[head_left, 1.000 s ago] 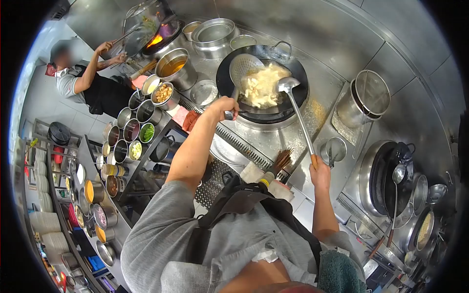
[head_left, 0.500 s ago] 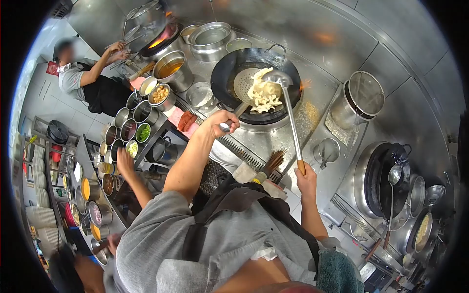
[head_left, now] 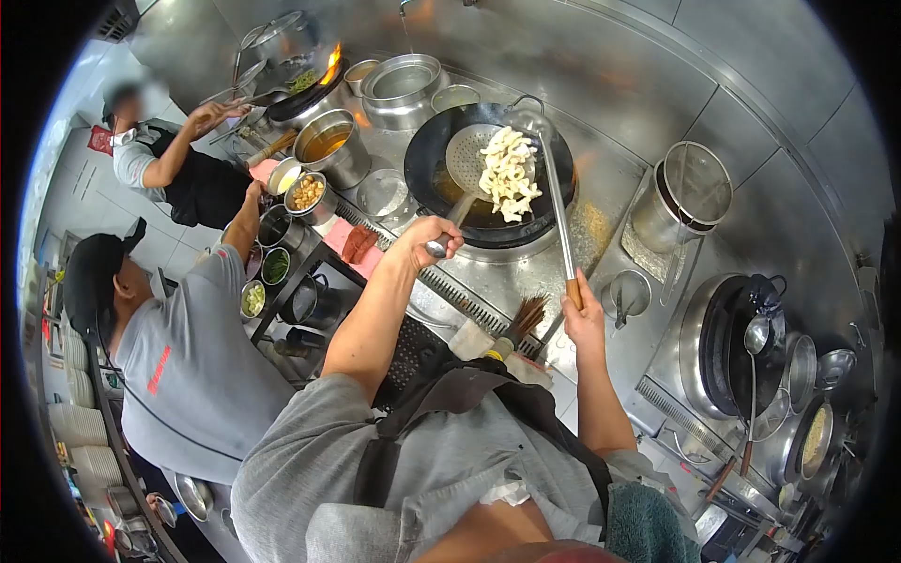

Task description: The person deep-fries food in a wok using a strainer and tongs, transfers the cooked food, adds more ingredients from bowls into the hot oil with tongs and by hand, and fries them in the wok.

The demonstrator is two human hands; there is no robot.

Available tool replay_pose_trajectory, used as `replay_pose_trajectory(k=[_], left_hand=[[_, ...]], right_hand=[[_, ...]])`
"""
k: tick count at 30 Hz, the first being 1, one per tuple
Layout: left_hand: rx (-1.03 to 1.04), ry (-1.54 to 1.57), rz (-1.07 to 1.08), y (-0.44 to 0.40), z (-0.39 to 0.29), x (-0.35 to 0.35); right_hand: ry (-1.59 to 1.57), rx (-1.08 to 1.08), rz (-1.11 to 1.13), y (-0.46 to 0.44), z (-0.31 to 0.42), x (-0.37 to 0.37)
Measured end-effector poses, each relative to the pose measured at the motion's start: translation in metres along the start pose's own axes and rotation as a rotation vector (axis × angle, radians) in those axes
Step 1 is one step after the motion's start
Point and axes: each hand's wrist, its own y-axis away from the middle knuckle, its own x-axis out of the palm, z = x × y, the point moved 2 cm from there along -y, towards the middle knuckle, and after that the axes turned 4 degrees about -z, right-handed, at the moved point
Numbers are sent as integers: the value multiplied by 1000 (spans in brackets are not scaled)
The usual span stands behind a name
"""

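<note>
My left hand is closed around the handle of a round perforated skimmer. Pale, strip-like food pieces lie heaped on the skimmer, over a black wok with oily liquid at its bottom. In my right hand is the wooden grip of a long-handled ladle. The ladle's bowl is at the wok's far right edge, beside the food. Part of the skimmer is hidden under the pieces.
A metal pot of brown liquid and a bowl of browned chunks stand left of the wok. A bristle brush is near the counter's front edge. A co-worker in grey reaches across at left; another person works behind, near a flaming wok.
The ladle's bowl has moved off the food toward the wok's far edge, uncovering the pieces. The nearer co-worker has come up into view at left, reaching toward the bowls.
</note>
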Motion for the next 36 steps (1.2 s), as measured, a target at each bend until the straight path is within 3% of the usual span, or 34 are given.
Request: replay_pose_trajectory(k=[4,6,9,16,20,22,25,26,29,36], left_hand=[[18,5,9,4,-1,0],[16,29,19,7,-2,0],[22,62,20,3,-6,4],[21,108,40,-2,0,1],[26,65,37,8,-2,5],[24,38,41,3,1,9],[2,30,46,0,4,8],[-3,42,58,0,5,7],[-1,57,73,2,8,9],[-15,64,78,12,8,12]], right_hand=[[266,-17,13,-5,27,-7],[545,-107,18,-9,26,-8],[456,-6,79,-5,9,-12],[228,-20,36,35,12,-35],[333,38,79,44,17,-33],[428,-39,57,24,13,-12],[419,90,72,12,28,2],[395,-18,30,15,30,1],[273,-23,0,21,25,-12],[267,101,-1,24,7,-17]])
